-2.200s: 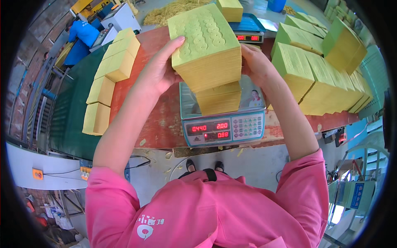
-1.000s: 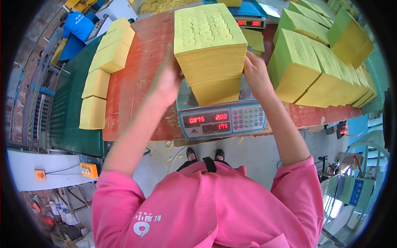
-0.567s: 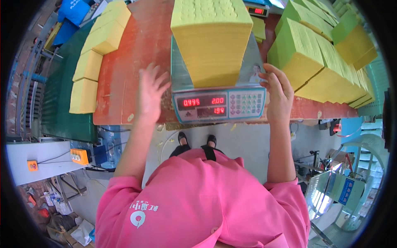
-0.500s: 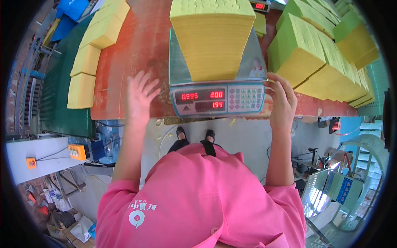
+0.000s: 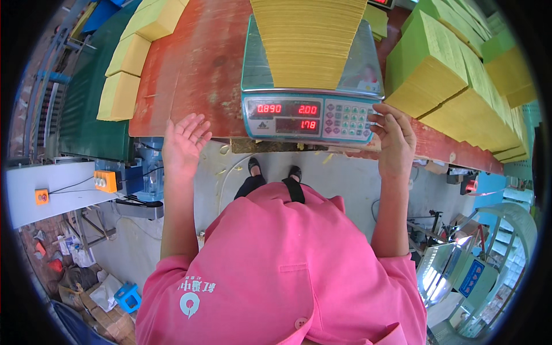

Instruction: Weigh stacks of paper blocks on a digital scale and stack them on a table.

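Observation:
A tall stack of yellow paper sheets (image 5: 307,49) stands on the metal pan of a teal-and-white electronic scale (image 5: 349,127), whose display shows red digits. The stack's top is cut off by the upper edge of the picture. My right hand (image 5: 395,135) is beside the scale's front right corner, fingers loosely bent and apart, their tips at or touching the keypad's edge. Out to the left, my left hand (image 5: 185,141) hovers palm up just off the front edge of the table, fingers spread and nothing in them.
More yellow paper stacks line the red table (image 5: 195,86) at left (image 5: 119,95) and right (image 5: 443,80). A green surface (image 5: 92,109) adjoins the left. Below it, a white panel bears orange switch boxes (image 5: 105,181). A green metal chair (image 5: 503,230) stands at lower right.
My left hand has drawn back toward me and left, away from the scale. The right hand stays by the scale's corner. The view has tilted, and the scale's digits have changed.

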`<state>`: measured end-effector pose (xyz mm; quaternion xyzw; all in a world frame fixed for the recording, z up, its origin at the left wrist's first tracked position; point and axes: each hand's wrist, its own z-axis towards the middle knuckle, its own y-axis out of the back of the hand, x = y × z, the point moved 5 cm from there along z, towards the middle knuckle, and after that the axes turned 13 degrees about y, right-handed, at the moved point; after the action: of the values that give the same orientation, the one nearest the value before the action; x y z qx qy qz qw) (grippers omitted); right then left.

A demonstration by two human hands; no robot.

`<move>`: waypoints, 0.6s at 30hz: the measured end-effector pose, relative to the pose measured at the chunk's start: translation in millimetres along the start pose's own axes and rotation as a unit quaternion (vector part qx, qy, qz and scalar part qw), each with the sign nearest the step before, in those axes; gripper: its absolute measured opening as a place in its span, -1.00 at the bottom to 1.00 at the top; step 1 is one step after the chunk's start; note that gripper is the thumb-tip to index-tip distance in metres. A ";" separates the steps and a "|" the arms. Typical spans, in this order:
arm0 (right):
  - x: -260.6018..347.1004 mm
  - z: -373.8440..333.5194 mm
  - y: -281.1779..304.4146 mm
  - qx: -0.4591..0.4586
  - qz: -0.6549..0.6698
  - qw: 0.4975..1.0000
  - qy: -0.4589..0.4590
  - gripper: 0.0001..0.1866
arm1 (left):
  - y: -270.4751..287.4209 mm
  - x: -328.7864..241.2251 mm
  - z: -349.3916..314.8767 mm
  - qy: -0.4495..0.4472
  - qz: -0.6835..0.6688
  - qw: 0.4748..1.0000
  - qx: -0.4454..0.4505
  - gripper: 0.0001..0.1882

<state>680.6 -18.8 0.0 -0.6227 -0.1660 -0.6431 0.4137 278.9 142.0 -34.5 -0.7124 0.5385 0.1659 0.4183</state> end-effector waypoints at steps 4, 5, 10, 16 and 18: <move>-0.5 -2.9 2.8 0.003 0.004 1.000 0.000 -0.77 | -1.7 -1.7 -5.7 -0.008 0.003 1.000 -0.006 -0.36; -1.9 -4.0 6.0 -0.004 0.001 1.000 -0.004 -0.77 | -1.1 -1.2 -6.0 -0.007 0.005 1.000 -0.006 -0.36; -2.0 -1.1 18.8 -0.021 -0.024 0.999 -0.004 -0.77 | -8.8 -0.4 1.8 0.011 0.008 1.000 0.007 -0.36; -4.5 5.1 18.4 -0.021 -0.002 1.000 0.001 -0.76 | -31.5 -3.2 12.9 0.014 0.020 0.999 0.040 -0.38; 5.6 -0.6 14.6 -0.064 -0.069 0.995 -0.043 -0.74 | -32.8 -4.2 21.4 0.028 0.034 0.996 0.083 -0.41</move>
<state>691.7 -29.9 0.7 -0.6621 -0.1845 -0.6521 0.3200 311.6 163.5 -30.6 -0.6610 0.5857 0.1146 0.4549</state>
